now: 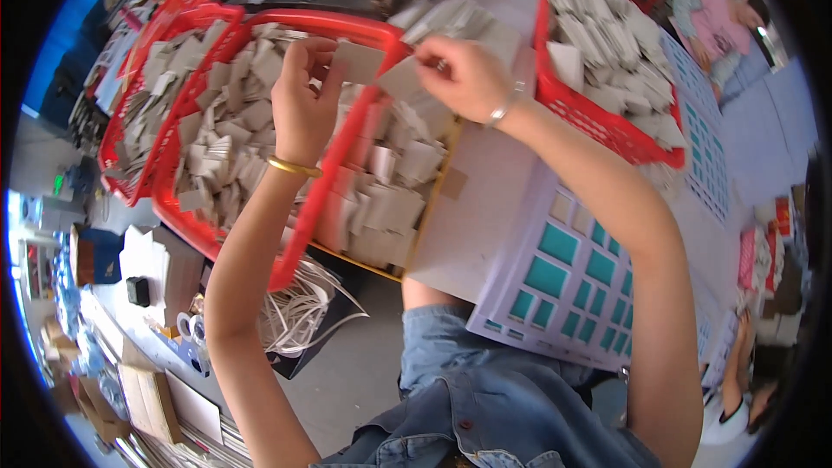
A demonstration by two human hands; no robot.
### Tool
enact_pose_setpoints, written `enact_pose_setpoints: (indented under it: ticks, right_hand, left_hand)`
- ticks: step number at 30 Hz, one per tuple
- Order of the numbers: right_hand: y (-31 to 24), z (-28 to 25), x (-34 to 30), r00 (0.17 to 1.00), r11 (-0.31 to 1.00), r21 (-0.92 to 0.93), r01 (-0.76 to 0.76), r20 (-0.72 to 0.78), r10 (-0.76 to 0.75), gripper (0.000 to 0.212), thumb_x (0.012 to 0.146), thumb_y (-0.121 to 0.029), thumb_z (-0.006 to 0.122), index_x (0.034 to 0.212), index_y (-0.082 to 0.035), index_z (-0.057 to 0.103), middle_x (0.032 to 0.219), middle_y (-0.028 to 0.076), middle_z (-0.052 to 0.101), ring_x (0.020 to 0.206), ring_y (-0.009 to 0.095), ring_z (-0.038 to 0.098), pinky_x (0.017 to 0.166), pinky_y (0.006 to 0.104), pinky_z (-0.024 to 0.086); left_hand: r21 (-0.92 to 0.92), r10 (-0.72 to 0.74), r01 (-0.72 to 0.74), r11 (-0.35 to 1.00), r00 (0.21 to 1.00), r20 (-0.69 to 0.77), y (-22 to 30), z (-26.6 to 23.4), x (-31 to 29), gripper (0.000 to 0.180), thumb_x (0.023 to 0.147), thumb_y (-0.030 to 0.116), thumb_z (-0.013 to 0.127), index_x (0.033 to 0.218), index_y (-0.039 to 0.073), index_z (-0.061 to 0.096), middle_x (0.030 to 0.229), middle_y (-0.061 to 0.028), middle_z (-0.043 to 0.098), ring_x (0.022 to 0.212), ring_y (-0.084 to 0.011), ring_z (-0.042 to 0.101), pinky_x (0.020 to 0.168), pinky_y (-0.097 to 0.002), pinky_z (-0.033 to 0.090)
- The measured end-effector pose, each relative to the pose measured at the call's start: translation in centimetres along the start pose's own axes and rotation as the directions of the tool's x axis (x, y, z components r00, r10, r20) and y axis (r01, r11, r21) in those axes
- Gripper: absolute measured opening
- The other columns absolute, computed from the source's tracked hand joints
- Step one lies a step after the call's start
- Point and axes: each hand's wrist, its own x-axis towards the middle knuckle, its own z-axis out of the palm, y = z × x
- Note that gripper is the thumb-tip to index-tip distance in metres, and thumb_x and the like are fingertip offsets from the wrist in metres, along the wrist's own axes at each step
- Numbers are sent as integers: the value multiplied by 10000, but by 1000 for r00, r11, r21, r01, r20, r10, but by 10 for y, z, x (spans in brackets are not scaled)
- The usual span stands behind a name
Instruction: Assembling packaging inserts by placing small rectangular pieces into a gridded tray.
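Note:
My left hand (pixel 303 95), with a gold bangle at the wrist, pinches a small grey cardboard piece (pixel 357 62) above the rim of a large red plastic basket (pixel 314 234). Facing it, my right hand (pixel 468 78) has its fingertips closed on another flat cardboard piece (pixel 400 80). The two pieces are close together; whether they touch is hard to tell. Loose cardboard pieces (pixel 247 126) fill the basket. Beneath and between my hands, a yellow-edged box (pixel 444 182) holds more of them (pixel 381 208).
Another red basket (pixel 130 121) of pieces stands at the far left, and one (pixel 598 134) on the right. A white sheet with teal windows (pixel 555 269) lies under my right forearm. White strips (pixel 299 308) fill a dark bin below. Other people (pixel 719 26) sit at the right.

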Motion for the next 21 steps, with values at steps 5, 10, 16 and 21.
enact_pose_setpoints:
  ticks: [5,10,16,21]
  right_hand:
    - [73,-115,-147,956,952,101,-289,-23,292,149,858,-18,590,1004,-33,566,827,9,623,713,64,588,598,231,487]
    - [111,-183,-300,768,742,222,-632,53,638,159,828,-16,611,981,-12,572,797,33,639,674,89,614,582,241,508]
    - [130,-192,-385,673,645,278,-712,7,740,124,828,-13,605,951,-2,601,803,54,642,676,95,616,582,238,512]
    - [134,-181,-391,600,567,307,-764,19,800,121,829,-14,602,949,-1,614,809,54,647,665,98,610,596,236,511]
  left_hand:
    - [-191,62,22,981,905,422,93,92,-59,229,795,14,627,1007,57,553,777,-75,606,668,-174,595,592,-288,469]
    - [-338,182,121,933,653,735,146,181,-126,229,789,-4,629,996,49,546,798,-114,620,709,-238,625,628,-322,499]
    - [-196,115,111,974,504,856,147,304,-184,155,811,27,592,960,56,559,838,-129,640,757,-284,629,661,-357,498]
    - [-80,76,-12,997,468,881,138,341,-205,103,833,65,558,936,64,568,871,-134,642,816,-316,615,706,-391,490]
